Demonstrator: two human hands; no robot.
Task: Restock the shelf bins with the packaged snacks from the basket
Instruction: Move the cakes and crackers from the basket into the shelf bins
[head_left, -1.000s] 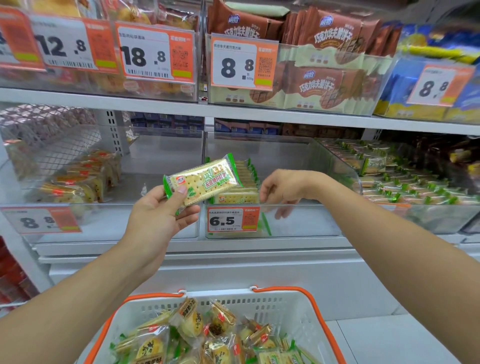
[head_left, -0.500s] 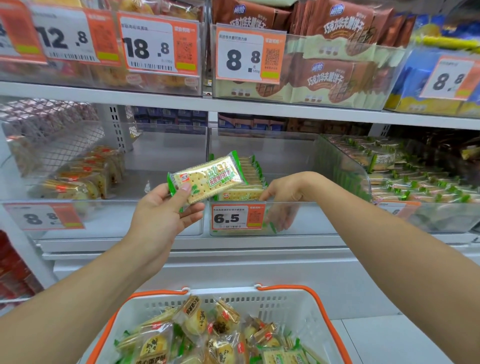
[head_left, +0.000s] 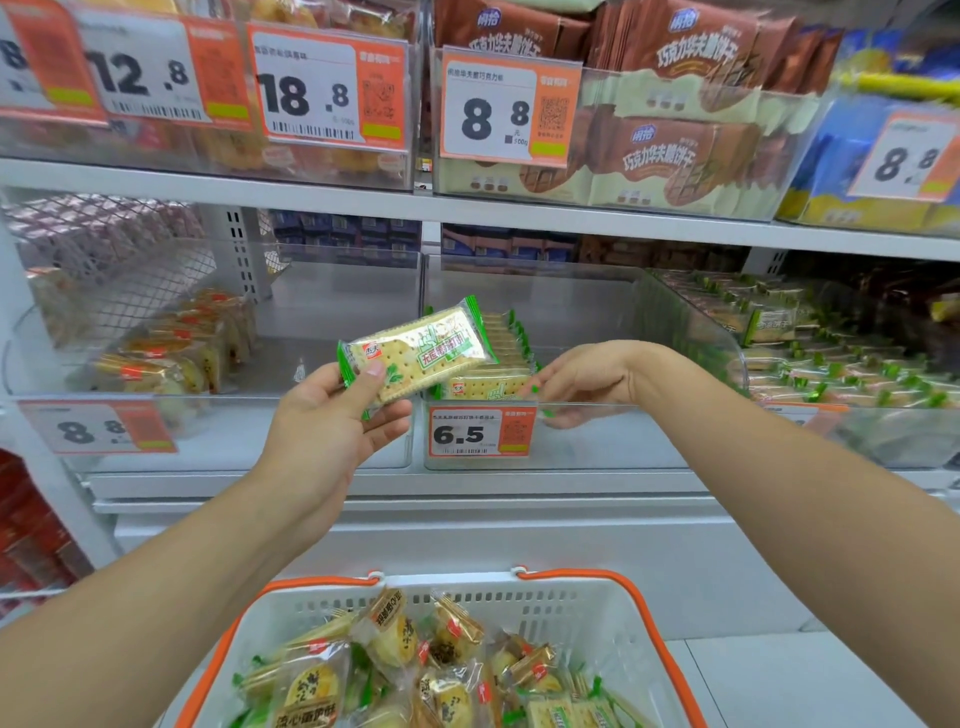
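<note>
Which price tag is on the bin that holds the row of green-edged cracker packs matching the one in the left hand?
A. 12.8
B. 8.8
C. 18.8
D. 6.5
D: the 6.5 tag is on the front of the clear bin where the matching cracker row sits, just behind the cracker pack held by the left hand.

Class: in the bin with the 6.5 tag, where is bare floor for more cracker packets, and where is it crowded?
Bare: the 6.5 bin floor right of the cracker row, up to its clear right wall. Crowded: the row itself, along the left wall.
</note>
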